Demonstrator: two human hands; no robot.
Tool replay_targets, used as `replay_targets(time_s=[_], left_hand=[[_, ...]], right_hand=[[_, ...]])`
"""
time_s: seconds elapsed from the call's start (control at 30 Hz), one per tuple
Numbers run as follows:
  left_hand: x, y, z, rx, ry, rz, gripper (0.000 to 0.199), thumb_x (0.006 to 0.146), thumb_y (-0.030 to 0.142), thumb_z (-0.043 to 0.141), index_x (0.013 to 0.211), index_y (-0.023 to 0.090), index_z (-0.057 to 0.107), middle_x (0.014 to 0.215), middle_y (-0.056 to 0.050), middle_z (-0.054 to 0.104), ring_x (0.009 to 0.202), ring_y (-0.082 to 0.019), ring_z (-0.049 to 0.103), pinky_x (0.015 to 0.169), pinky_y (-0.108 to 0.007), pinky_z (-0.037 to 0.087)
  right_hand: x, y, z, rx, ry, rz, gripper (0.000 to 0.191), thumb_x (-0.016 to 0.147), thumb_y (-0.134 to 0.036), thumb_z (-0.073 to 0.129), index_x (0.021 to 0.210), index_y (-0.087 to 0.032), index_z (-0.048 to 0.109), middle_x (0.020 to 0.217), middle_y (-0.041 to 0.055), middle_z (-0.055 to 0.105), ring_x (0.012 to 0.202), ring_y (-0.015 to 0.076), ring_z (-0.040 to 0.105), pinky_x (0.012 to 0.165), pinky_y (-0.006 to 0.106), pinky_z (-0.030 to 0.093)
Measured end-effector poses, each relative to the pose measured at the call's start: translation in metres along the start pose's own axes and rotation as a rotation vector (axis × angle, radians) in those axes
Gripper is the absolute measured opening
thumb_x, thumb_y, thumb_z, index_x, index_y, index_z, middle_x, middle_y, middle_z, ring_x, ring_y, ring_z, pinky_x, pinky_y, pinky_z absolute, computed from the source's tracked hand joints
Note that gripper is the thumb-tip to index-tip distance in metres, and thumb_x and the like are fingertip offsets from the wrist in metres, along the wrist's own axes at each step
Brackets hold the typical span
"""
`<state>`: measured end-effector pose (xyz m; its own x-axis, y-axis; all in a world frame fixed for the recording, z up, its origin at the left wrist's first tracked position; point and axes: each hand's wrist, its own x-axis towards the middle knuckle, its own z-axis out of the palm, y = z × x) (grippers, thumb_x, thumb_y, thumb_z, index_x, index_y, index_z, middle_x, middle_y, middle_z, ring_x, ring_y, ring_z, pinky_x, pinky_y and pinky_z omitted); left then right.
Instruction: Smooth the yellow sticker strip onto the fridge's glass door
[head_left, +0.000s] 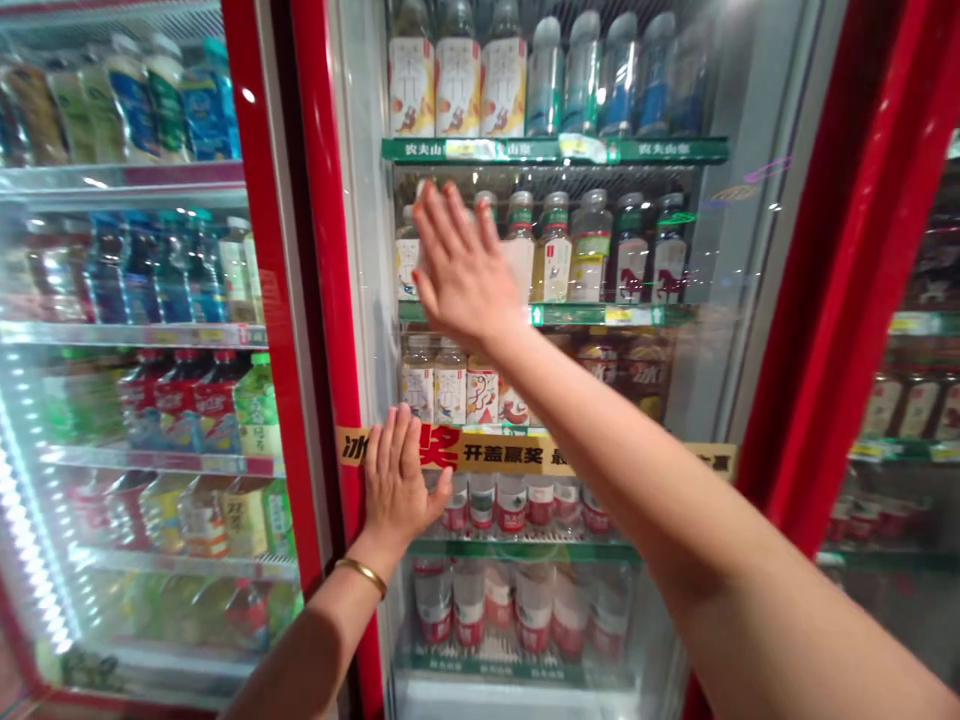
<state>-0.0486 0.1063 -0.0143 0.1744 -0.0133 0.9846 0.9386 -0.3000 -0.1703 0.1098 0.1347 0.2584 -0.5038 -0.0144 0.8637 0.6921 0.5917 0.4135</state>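
A glass fridge door (712,370) with a red frame stands before me. Across it runs a yellow strip (502,453) with black and red lettering. My left hand (401,480), with a gold bangle (363,577) at its wrist, lies flat over the strip's left part, fingers up and thumb out. Higher up, my right hand (466,265) is stretched out flat before the second shelf of bottles, its fingers slightly apart. Both palms face the glass, and neither hand shows anything held. Whether the right palm touches the glass is hard to tell. My right forearm hides part of the strip.
Behind the glass, shelves hold labelled bottles (555,250) and, lower down, red-and-white bottles (534,605). Another drinks fridge stands at the left, with blue bottles (139,265) and red-labelled bottles (176,400). A red frame post (832,300) and more shelves border the right.
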Motion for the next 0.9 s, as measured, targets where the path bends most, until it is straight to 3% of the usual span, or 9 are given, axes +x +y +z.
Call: replay_targets(time_s=[0.1,0.23,0.3,0.4,0.5,0.63,0.73,0.83,0.9], left_hand=[[0.013,-0.001,-0.011,-0.114,0.078,-0.094,0.065,0.106,0.040,0.049,0.166,0.018,0.039,0.157,-0.020,0.060,0.153,-0.030,0.053,0.128,-0.052,0.042],[0.054,0.012,-0.018,-0.351,0.177,-0.289,0.060,0.111,0.042,0.035,0.166,0.018,0.035,0.164,-0.021,0.050,0.153,-0.028,0.052,0.123,-0.048,0.049],[0.072,0.015,-0.016,-0.361,0.088,-0.262,0.067,0.112,0.046,0.030,0.173,0.019,0.021,0.175,-0.022,0.036,0.163,-0.028,0.040,0.130,-0.048,0.042],[0.084,0.000,-0.012,-0.250,-0.113,-0.052,0.086,0.110,0.062,0.031,0.177,0.016,-0.001,0.181,-0.024,0.025,0.168,-0.030,0.032,0.135,-0.051,0.033],[0.080,-0.035,-0.020,-0.083,-0.228,0.150,0.092,0.107,0.071,0.036,0.177,0.018,0.010,0.179,-0.021,0.032,0.168,-0.033,0.030,0.140,-0.058,0.019],[0.077,-0.059,-0.044,0.023,-0.211,0.101,0.080,0.107,0.062,0.046,0.173,0.020,0.030,0.178,-0.018,0.033,0.170,-0.032,0.024,0.141,-0.059,0.014],[0.091,-0.035,-0.041,-0.007,-0.152,-0.107,0.084,0.106,0.059,0.049,0.171,0.010,0.029,0.177,-0.026,0.034,0.173,-0.035,0.013,0.141,-0.062,0.013],[0.113,0.006,-0.013,-0.056,-0.071,-0.291,0.089,0.106,0.061,0.048,0.168,0.001,0.025,0.178,-0.034,0.021,0.173,-0.039,0.001,0.140,-0.067,0.009],[0.120,0.026,0.006,-0.063,-0.026,-0.302,0.092,0.106,0.060,0.049,0.169,0.000,0.019,0.180,-0.036,0.009,0.172,-0.042,-0.006,0.139,-0.071,0.005]], right_hand=[[-0.063,-0.053,0.013,0.042,-0.175,-0.131,0.066,0.111,-0.033,0.029,0.173,-0.009,0.027,0.185,0.0094,0.021,0.174,0.0233,0.007,0.143,0.055,0.002],[-0.112,-0.077,0.017,0.141,-0.231,-0.124,0.074,0.107,-0.029,0.040,0.175,-0.009,0.020,0.185,0.0122,0.015,0.174,0.0226,0.005,0.144,0.051,0.009],[-0.111,-0.073,0.016,0.166,-0.205,-0.074,0.076,0.106,-0.027,0.041,0.175,-0.007,0.018,0.185,0.0150,0.011,0.174,0.0246,0.002,0.143,0.052,0.012],[-0.103,-0.065,0.011,0.168,-0.197,-0.045,0.075,0.107,-0.027,0.041,0.174,-0.003,0.017,0.184,0.0186,0.007,0.173,0.0273,-0.003,0.143,0.053,0.014],[-0.110,-0.051,-0.011,0.186,-0.226,-0.126,0.089,0.101,-0.033,0.055,0.175,-0.004,0.014,0.185,0.0181,0.003,0.173,0.0277,-0.006,0.143,0.053,0.016],[-0.156,-0.006,-0.059,0.062,-0.196,-0.062,0.085,0.102,-0.031,0.055,0.177,-0.018,0.016,0.186,0.0065,0.012,0.174,0.0229,0.001,0.143,0.052,0.015],[-0.207,0.040,-0.084,-0.127,-0.114,0.123,0.081,0.106,-0.031,0.051,0.178,-0.031,0.013,0.186,0.0011,0.014,0.173,0.0268,0.009,0.142,0.060,0.021],[-0.250,0.076,-0.090,-0.278,-0.016,0.296,0.086,0.108,-0.035,0.051,0.179,-0.032,0.001,0.186,0.0037,0.009,0.173,0.0334,0.013,0.138,0.068,0.027],[-0.269,0.089,-0.087,-0.336,0.022,0.336,0.088,0.109,-0.038,0.049,0.178,-0.030,-0.005,0.186,0.0067,0.009,0.172,0.0355,0.014,0.136,0.071,0.030]])
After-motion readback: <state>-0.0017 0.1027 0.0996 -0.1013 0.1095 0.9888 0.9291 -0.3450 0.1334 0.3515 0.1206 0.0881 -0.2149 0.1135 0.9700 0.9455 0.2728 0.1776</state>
